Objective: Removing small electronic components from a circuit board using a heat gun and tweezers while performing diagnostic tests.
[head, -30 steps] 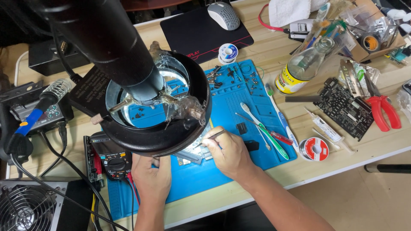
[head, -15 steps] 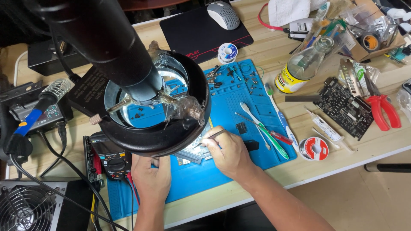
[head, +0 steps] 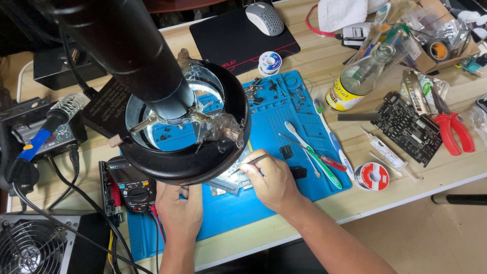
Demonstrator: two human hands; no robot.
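Right hand (head: pixel 274 182) pinches tweezers (head: pixel 252 162) under magnifier lamp (head: pixel 187 122) for enlarged view; left hand (head: pixel 178 208), grip hidden, steadies workpiece on blue mat (head: pixel 304 127).

I count two hands on the bench: the left hand (head: pixel 178 210) and the right hand (head: pixel 271 180). One blue work mat (head: pixel 309 127), one ring magnifier lamp (head: pixel 187 127) over it. Two solder spools: a white one far (head: pixel 269 63), a red one near right (head: pixel 372 176). One mouse (head: pixel 265 18), one black mouse pad (head: pixel 238 43). One multimeter (head: pixel 133 187) at left, one glass bottle (head: pixel 357 78), one red-handled pliers (head: pixel 454 133), one black circuit board (head: pixel 406 127), one fan (head: pixel 28 246) near left.
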